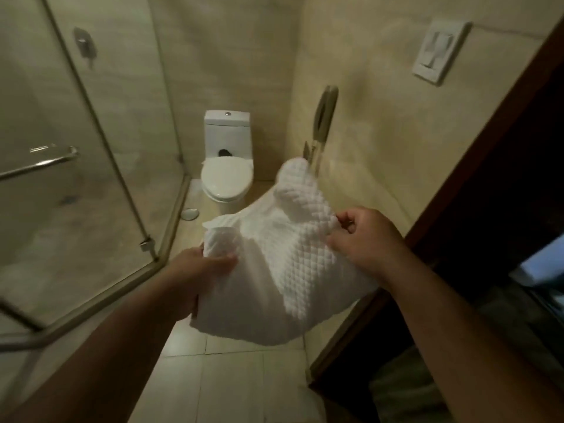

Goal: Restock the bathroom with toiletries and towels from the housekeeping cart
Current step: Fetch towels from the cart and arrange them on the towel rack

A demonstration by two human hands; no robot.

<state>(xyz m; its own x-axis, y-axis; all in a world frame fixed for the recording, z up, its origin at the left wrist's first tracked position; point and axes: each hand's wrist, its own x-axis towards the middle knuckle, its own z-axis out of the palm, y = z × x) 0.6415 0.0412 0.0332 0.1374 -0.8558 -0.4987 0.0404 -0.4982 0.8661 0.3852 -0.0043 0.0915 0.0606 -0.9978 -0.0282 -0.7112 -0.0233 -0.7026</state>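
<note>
Above the pale tiled floor (232,377), both hands are holding a white quilted-texture towel (283,270) in mid-air — the left hand (195,270) is gripping its rolled left edge, the right hand (363,236) pinching its upper right edge. Beyond it, a white ceramic toilet (227,166) is standing beside a glass shower enclosure (91,148).
</note>
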